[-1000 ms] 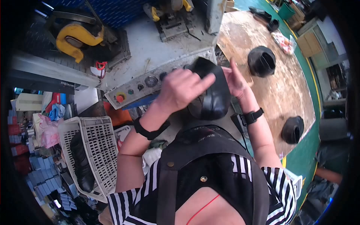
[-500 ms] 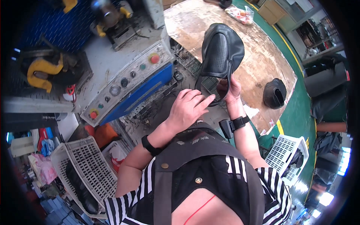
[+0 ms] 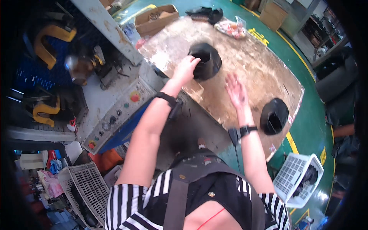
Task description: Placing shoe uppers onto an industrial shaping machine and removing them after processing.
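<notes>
A black leather shoe upper (image 3: 212,68) stands on the worn wooden table (image 3: 253,92), its dark opening facing me. My left hand (image 3: 185,69) reaches over the table's near edge, fingers closed on the left rim of that upper. Just right of it, my right hand (image 3: 236,91) is held over the table with fingers apart and nothing in them. A second black shoe upper (image 3: 274,116) sits near the table's right corner, apart from both hands.
At the left stands a machine with a control panel (image 3: 115,115) and yellow clamps (image 3: 53,42). A cardboard box (image 3: 156,19), black shoes (image 3: 205,14) and a plastic bag (image 3: 232,28) are at the far side. White crates (image 3: 297,180) flank me.
The shoe upper, held in front of me in both hands before, is now on the table farther off. My right hand has let go of it; my left has reached forward with it.
</notes>
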Available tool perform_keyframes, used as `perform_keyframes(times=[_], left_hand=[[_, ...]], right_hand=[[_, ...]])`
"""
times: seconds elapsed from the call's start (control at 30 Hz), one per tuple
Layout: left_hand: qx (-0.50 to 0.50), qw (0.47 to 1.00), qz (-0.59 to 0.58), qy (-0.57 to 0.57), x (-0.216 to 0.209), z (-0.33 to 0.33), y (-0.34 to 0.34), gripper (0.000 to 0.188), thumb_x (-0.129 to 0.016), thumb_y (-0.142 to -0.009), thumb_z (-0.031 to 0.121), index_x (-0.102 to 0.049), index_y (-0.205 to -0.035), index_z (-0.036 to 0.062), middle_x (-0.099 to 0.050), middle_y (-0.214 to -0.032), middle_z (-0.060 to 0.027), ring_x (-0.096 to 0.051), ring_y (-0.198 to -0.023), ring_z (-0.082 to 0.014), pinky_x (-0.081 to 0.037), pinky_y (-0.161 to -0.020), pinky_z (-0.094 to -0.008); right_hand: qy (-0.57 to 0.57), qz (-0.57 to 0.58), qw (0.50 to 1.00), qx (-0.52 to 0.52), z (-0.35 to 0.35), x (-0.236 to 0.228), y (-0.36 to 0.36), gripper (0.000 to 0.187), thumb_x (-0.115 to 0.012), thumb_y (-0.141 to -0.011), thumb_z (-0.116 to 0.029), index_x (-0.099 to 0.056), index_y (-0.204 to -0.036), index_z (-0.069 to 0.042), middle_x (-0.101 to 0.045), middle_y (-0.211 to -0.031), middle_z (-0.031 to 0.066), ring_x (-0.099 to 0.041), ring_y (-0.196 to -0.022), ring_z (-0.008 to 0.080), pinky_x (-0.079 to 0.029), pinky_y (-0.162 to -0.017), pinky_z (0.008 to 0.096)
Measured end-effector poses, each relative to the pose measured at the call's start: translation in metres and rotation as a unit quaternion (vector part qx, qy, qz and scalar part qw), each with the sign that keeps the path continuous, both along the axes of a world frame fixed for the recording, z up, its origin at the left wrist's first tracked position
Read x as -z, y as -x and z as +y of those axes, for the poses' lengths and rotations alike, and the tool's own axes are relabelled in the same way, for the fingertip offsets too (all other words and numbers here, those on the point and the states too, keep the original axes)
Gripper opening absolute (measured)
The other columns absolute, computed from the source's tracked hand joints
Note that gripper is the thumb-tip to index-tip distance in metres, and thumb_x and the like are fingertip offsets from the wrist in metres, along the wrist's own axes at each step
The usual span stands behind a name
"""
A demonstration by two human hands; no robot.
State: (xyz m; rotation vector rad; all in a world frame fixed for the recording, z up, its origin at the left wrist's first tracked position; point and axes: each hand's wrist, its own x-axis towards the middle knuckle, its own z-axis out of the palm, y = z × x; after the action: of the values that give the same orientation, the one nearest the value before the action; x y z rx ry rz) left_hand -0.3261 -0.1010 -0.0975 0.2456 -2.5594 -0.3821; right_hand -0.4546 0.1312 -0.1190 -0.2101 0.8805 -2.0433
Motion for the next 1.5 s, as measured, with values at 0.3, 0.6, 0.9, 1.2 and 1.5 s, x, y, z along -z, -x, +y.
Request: perform_keyframes(times=[0.3,0.6,0.9,1.2,1.5], left_hand=[[0.050,0.997,-0.010,-0.059,-0.003,0.019,0.018,0.062,-0.053,-0.070,-0.006,-0.045,-0.129,0.0108,-0.043,-0.129,-0.0178,-0.041,-0.122,-0.0348,-0.037,-0.101,-0.0408],[-0.102,0.969,-0.141,-0.178,0.001,0.044,-0.244,0.041,-0.056,-0.081,0.008,-0.053,-0.122,0.0120,-0.050,-0.125,-0.0124,-0.048,-0.116,-0.0306,-0.040,-0.097,-0.0367],[-0.447,0.817,0.079,-0.356,-0.053,0.104,-0.596,0.029,-0.054,-0.089,0.010,-0.058,-0.117,0.0031,-0.067,-0.100,-0.0074,-0.062,-0.090,-0.0128,-0.049,-0.079,-0.0293],[-0.751,0.645,0.061,-0.125,-0.119,0.131,-0.953,0.025,-0.057,-0.085,0.017,-0.063,-0.109,0.0109,-0.067,-0.092,-0.0095,-0.064,-0.084,-0.0223,-0.049,-0.075,-0.0318],[-0.657,0.713,-0.222,-0.098,-0.088,0.076,-1.044,0.033,-0.056,-0.082,0.008,-0.059,-0.115,0.0083,-0.055,-0.124,-0.0088,-0.050,-0.115,-0.0274,-0.040,-0.095,-0.0360]], right_hand=[[-0.137,0.278,0.948,0.079,-0.031,0.043,-0.008,0.040,-0.059,-0.083,-0.015,-0.050,-0.122,-0.010,-0.058,-0.115,0.0041,-0.051,-0.111,0.0210,-0.040,-0.095,0.0371],[-0.302,0.803,0.493,0.143,-0.118,-0.011,-0.053,0.064,-0.071,-0.069,-0.025,-0.047,-0.127,-0.017,-0.040,-0.134,0.0090,-0.032,-0.128,0.0273,-0.020,-0.107,0.0451],[-0.308,0.850,0.408,0.127,-0.136,-0.035,-0.089,0.059,-0.067,-0.064,-0.018,-0.052,-0.120,-0.012,-0.045,-0.129,0.0151,-0.041,-0.117,0.0344,-0.032,-0.099,0.0463],[-0.203,0.740,0.631,-0.113,-0.168,0.078,-0.229,0.038,-0.052,-0.077,0.003,-0.055,-0.114,0.007,-0.060,-0.113,0.0185,-0.056,-0.106,0.0288,-0.040,-0.096,0.0356],[-0.112,0.656,0.638,-0.388,-0.190,0.037,-0.523,0.030,-0.056,-0.081,-0.001,-0.060,-0.110,-0.003,-0.061,-0.111,0.0110,-0.056,-0.105,0.0223,-0.039,-0.092,0.0310]])
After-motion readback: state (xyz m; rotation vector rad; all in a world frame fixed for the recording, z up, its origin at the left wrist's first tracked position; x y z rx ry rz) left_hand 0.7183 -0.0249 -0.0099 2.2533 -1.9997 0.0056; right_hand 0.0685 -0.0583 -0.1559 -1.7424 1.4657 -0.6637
